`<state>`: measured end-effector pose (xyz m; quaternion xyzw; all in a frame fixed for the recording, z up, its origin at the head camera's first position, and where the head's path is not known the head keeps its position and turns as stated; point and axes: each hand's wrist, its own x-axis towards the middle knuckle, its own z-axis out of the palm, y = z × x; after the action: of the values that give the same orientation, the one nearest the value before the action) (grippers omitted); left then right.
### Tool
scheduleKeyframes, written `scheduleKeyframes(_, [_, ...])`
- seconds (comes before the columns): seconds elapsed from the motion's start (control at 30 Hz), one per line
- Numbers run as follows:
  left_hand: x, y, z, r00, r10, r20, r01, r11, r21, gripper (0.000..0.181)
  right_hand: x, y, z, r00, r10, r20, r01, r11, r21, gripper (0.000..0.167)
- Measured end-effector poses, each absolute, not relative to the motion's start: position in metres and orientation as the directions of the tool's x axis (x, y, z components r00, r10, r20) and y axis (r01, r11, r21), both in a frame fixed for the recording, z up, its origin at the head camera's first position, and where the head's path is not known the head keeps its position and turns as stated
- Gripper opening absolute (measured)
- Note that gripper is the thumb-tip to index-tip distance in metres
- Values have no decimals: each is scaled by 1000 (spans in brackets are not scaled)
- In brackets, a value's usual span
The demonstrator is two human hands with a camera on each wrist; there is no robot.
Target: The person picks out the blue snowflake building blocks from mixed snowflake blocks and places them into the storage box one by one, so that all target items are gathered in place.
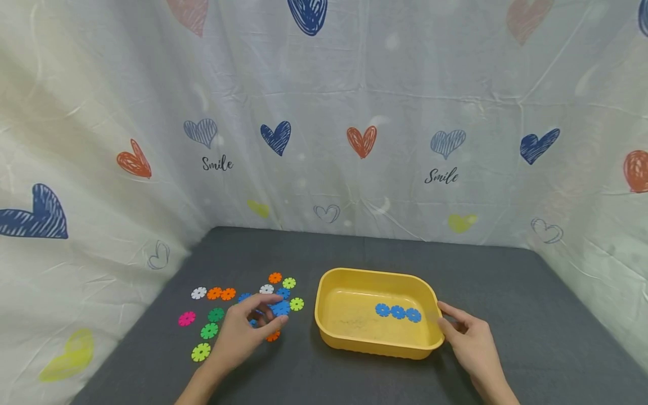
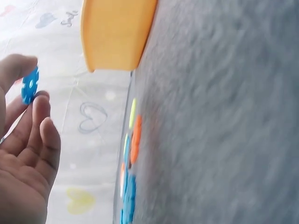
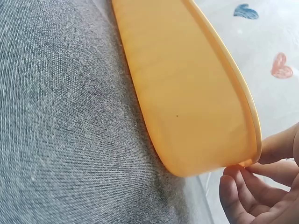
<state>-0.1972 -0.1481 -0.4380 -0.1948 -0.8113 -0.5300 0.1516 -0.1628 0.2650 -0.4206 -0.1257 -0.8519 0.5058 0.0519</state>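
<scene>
Between thumb and index finger, my left hand (image 1: 242,333) pinches a blue snowflake disc (image 2: 31,86), held up above the table in the left wrist view. Below and around that hand lie loose discs, among them more blue ones, an orange disc (image 1: 273,336) and a lime disc (image 1: 296,304). The yellow plastic basin (image 1: 372,344) stands to the right of them. Three blue discs (image 1: 397,312) lie in a row on its floor. My right hand (image 1: 472,342) grips the basin's right rim, thumb and fingers at the edge in the right wrist view.
Farther left on the dark grey table (image 1: 385,385) are a pink disc (image 1: 187,319), green discs (image 1: 209,331), a pair of orange discs (image 1: 221,293) and a white disc (image 1: 199,293). A white curtain (image 1: 324,185) printed with hearts hangs behind and along the sides.
</scene>
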Motion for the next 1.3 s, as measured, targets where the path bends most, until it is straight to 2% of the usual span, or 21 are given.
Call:
scheduleKeyframes(0.4, [-193,-133,-440,-846,137,516,529,350,773,33,-163,265,-420,-961,274,-37,165,461,-872,44])
scheduleKeyframes(0.87, [-189,-121,-438,-864,130,486,499,340,797,34,-163,264,-421,-962,272,-36,163,459,-873,44])
scheduleKeyframes(1.3, [-195,-95,-428,-794,236,560,607,315,729,34,-163,264,-422,-962,273,-25,151,454,-878,43])
